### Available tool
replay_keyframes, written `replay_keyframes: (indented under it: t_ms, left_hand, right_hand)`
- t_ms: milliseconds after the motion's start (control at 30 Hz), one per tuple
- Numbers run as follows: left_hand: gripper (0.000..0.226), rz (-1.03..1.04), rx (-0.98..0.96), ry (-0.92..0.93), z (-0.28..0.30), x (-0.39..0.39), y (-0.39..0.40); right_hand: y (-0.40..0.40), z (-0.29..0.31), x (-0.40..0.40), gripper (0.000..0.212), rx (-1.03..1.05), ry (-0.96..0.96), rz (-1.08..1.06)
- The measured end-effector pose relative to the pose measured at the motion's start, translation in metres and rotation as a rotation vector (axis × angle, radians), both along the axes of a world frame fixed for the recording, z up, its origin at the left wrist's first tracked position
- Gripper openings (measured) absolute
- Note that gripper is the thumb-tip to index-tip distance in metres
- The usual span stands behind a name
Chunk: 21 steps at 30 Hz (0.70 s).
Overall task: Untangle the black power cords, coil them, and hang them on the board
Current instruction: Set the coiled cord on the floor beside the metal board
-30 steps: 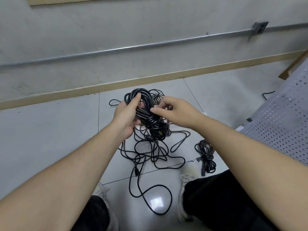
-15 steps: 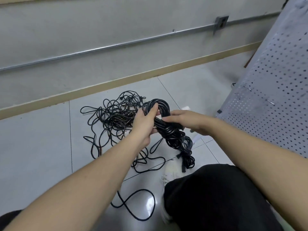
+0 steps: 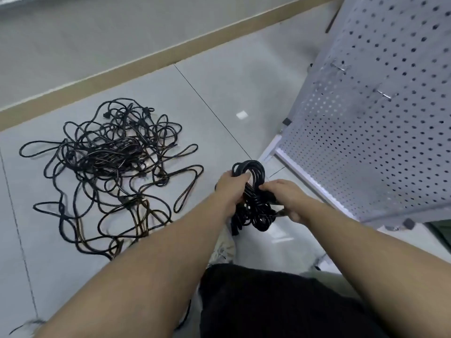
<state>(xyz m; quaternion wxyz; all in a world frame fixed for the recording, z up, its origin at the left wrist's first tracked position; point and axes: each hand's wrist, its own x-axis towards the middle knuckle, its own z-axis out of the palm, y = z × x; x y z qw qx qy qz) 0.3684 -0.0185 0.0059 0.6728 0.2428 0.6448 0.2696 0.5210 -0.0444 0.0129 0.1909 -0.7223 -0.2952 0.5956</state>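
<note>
Coiled cord [image 3: 253, 206] middle hidden by left hand [image 3: 230, 187], right hand [image 3: 284, 197]

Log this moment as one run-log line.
step: coiling | left hand: grips coiled cord | right hand: holds same coil | tangled cords: on floor | pegboard: no cord hung

A black coiled cord [image 3: 251, 203] is bundled tight, just beside the pegboard [image 3: 380, 118]. The tangled cords [image 3: 107, 167] lie loose on the floor, well apart from the pegboard.
</note>
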Motion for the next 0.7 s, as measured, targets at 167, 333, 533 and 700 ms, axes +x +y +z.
replay_keyframes:
  t_ms: [167,333,533,700]
  left_hand:
    - [0.020,-0.130,-0.122,-0.045,-0.046,0.021,-0.004]
    - [0.020,-0.170,-0.142,0.029,-0.068,0.010,-0.009]
    - [0.027,-0.229,-0.096,0.131,-0.054,-0.019,-0.009]
    - [0.024,-0.202,0.013,0.181,-0.015,-0.048,-0.013]
  right_hand:
    - [0.001,-0.065,0.018,0.019,-0.094,-0.029,-0.126]
    - [0.001,-0.101,0.011,0.026,-0.098,-0.182,-0.078]
    - [0.014,-0.060,-0.006,0.048,0.057,-0.399,0.212]
    - [0.021,-0.017,-0.031,0.044,0.211,-0.370,0.329]
